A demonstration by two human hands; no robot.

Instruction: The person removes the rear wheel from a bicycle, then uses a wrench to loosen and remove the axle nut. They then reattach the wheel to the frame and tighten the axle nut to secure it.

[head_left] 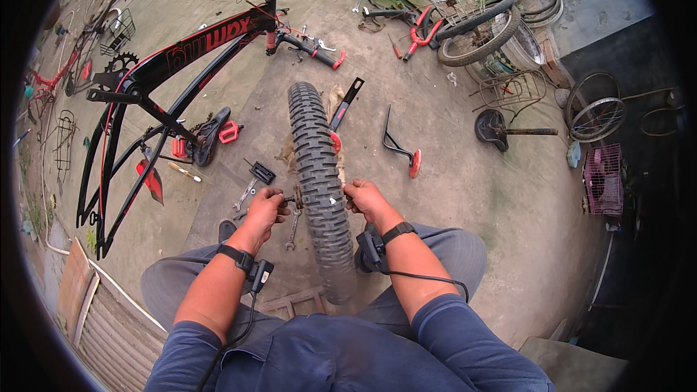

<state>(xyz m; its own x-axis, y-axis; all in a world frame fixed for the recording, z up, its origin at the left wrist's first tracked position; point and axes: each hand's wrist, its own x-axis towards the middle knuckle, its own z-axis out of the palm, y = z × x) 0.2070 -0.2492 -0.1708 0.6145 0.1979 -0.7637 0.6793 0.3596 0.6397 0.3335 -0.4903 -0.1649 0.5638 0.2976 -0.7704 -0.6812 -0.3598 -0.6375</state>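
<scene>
A bicycle wheel with a knobby black tyre [319, 152] stands upright between my knees, seen from above along its tread. My left hand [267, 210] is closed, thumb and fingers pinching the end of the axle [291, 199] that sticks out on the wheel's left side. On the opposite side my right hand [365, 198] is also closed, its fingertips close against the wheel. What those fingertips hold is too small to make out. Below my left hand a combination wrench [292, 229] lies on the ground beside the tyre.
An upturned black bicycle frame [189, 58] stands at the left. Near it lie a saddle [210, 136], a red pedal [229, 131] and a black block-shaped part [262, 172]. A kickstand [396, 144] lies right of the wheel. Loose tyres [479, 36] and a pink cage [604, 180] are farther right.
</scene>
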